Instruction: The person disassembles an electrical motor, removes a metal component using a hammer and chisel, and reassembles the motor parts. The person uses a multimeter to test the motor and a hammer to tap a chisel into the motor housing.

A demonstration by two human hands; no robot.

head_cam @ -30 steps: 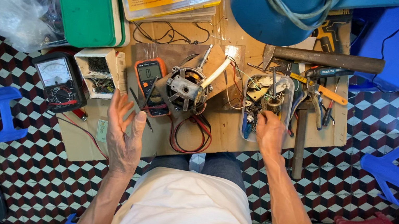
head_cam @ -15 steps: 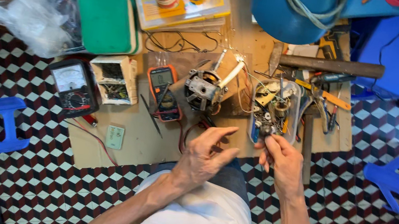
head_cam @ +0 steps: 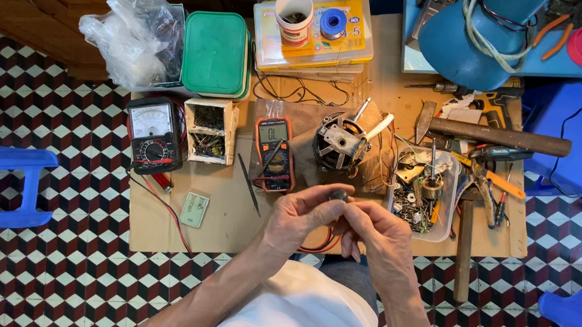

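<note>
Both hands meet over a cardboard work mat, pinching one small dark part between them.

The left hand (head_cam: 302,219) and right hand (head_cam: 380,234) have their fingers closed together on a small dark rounded part (head_cam: 338,194), held just above the flat brown cardboard sheet (head_cam: 219,230) in front of the person's lap. Just beyond it sits a round metal motor core (head_cam: 340,142) with loose wires, an orange digital multimeter (head_cam: 275,153) to its left and a clear plastic tray (head_cam: 421,194) of tiny metal bits to its right. A black analogue meter (head_cam: 153,135) lies farther left. The cardboard rests on a floor of red, white and black cube-pattern tiles (head_cam: 45,111).
</note>
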